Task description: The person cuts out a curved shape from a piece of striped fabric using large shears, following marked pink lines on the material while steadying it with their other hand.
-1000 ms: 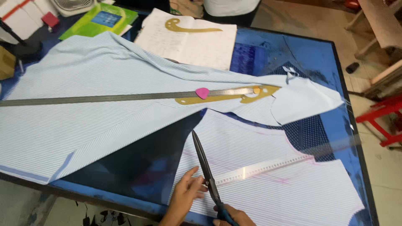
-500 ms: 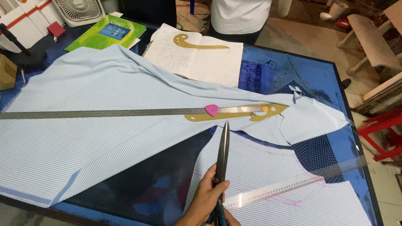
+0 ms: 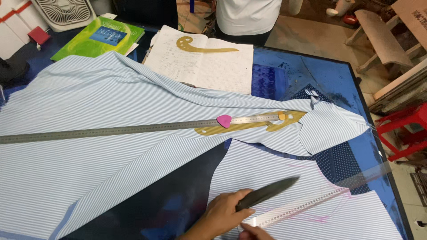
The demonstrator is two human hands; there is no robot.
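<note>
**Scissors over striped cloth**

Head view: the left hand (image 3: 222, 215) is closed around dark scissors (image 3: 267, 194), blades shut, pointing right over a cut piece of striped fabric (image 3: 262, 171) at the table's near edge. Only the right hand (image 3: 254, 233)'s fingertips show, probably touching the clear ruler (image 3: 307, 202); its grip cannot be told. A long steel ruler (image 3: 111, 131) lies well apart.

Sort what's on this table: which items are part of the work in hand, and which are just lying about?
In use:
left hand
right hand
black scissors
clear ruler
striped fabric piece

Lying about:
steel ruler
pink chalk
brass curve
open notebook
green book
fan
</note>
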